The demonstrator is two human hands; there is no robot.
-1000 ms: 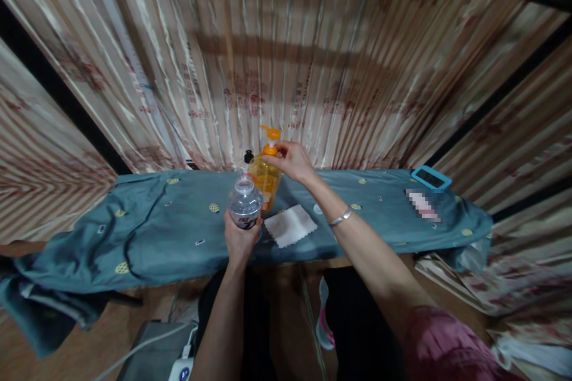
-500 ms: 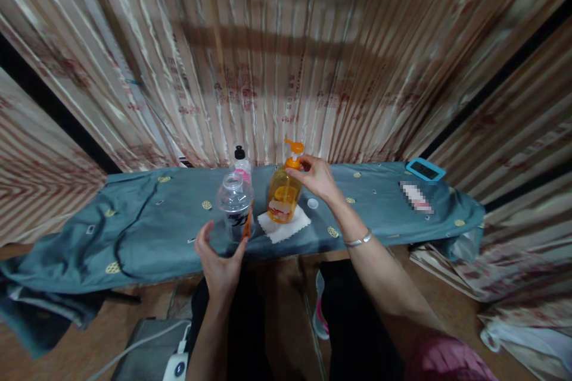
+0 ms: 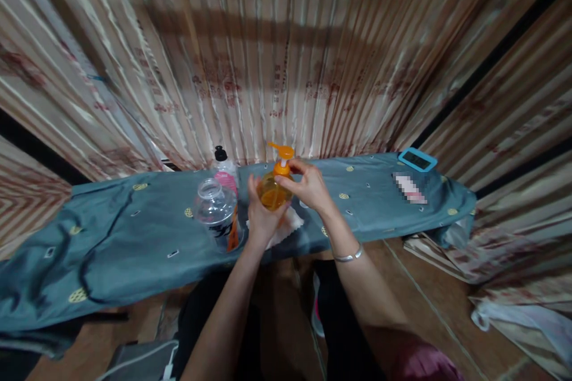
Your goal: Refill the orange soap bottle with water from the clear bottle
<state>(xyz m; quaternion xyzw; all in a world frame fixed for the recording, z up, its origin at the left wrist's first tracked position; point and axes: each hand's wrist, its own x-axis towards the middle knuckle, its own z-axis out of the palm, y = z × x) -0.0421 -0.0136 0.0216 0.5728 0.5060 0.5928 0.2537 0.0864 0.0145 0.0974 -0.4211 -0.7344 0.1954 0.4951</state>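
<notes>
A pump bottle [image 3: 272, 193] of orange-yellow liquid stands over a white cloth [image 3: 290, 226], its orange pump head [image 3: 283, 152] pointing left. My left hand [image 3: 263, 214] is wrapped around the bottle's body and hides its lower part. With thumb and fingers, my right hand [image 3: 308, 184] grips the orange pump collar [image 3: 282, 169]. Left of my hands is a clear plastic bottle [image 3: 213, 208] with an uncapped mouth and dark and orange print. Behind it stands a clear bottle with a pink label [image 3: 226, 180] and a black cap.
A grey-green patterned cloth [image 3: 147, 214] covers the narrow table. A blue-framed digital device [image 3: 417, 159] lies at the right end, beside a blurred pink and white item [image 3: 409, 189]. A pleated curtain [image 3: 250, 71] hangs close behind the table. A grey box [image 3: 138, 360] with a white cable is at lower left.
My left hand has left the clear plastic bottle's side and closed around the pump bottle's body. My right hand stays at the pump collar. The view has shifted slightly.
</notes>
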